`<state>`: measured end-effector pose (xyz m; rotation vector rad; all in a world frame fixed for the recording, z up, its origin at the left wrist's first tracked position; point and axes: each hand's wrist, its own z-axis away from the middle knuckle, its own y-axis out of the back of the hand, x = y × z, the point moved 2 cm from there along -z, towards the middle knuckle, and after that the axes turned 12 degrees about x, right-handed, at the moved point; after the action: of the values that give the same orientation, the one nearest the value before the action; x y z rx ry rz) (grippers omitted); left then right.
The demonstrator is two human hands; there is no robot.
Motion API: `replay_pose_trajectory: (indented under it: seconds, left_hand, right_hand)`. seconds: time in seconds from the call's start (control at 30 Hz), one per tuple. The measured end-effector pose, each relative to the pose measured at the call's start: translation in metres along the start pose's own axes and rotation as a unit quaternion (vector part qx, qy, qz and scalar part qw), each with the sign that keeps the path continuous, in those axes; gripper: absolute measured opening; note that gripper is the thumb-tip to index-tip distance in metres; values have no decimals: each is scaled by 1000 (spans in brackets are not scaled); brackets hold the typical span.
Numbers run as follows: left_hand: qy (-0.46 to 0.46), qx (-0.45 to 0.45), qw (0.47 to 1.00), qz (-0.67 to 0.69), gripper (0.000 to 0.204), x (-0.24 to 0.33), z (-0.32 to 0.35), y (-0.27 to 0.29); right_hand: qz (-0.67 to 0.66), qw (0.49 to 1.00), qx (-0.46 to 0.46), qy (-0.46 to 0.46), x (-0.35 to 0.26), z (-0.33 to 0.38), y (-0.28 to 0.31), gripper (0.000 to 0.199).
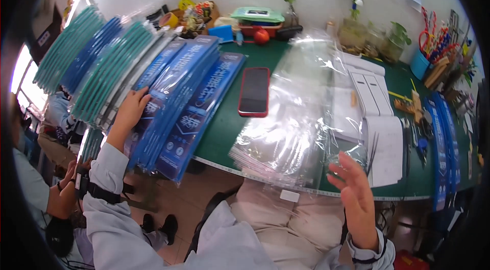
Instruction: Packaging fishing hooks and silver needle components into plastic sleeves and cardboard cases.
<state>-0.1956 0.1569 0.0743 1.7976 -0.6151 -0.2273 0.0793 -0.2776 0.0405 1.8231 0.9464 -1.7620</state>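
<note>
My left hand lies against the row of flat blue printed packets at the left of the table, its fingers stretched over the packets' edges with none visibly gripped. Left of it stand bundles of grey-white packets and teal-green packets in clear wrap. At the table's front edge my right hand is raised, fingers apart and slightly bent, holding nothing. Beside it a pile of clear plastic bags spreads over the table, their near ends hanging past the edge.
A phone in a red case lies on the green table. Papers, tools and more blue packets are at the right. Glass jars and a blue pen cup stand behind. Another person's hand is at the left.
</note>
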Motion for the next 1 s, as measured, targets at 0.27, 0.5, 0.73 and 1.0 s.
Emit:
replay_pose_trajectory:
  seconds: [0.27,0.5,0.73,1.0]
  left_hand:
    - [-205,114,966,-112,45,68,23,-26]
    - [-156,121,973,-119,46,34,-22,-53]
    - [-288,255,920,-80,46,98,-2,-48]
    - [-315,-4,930,187,28,216,98,-39]
  right_hand:
    - [103,986,126,35,12,-1,44,35]
    - [132,988,77,6,36,14,48,29]
    - [194,977,87,-8,35,28,55,23]
    - [350,935,1,64,39,38,43,26]
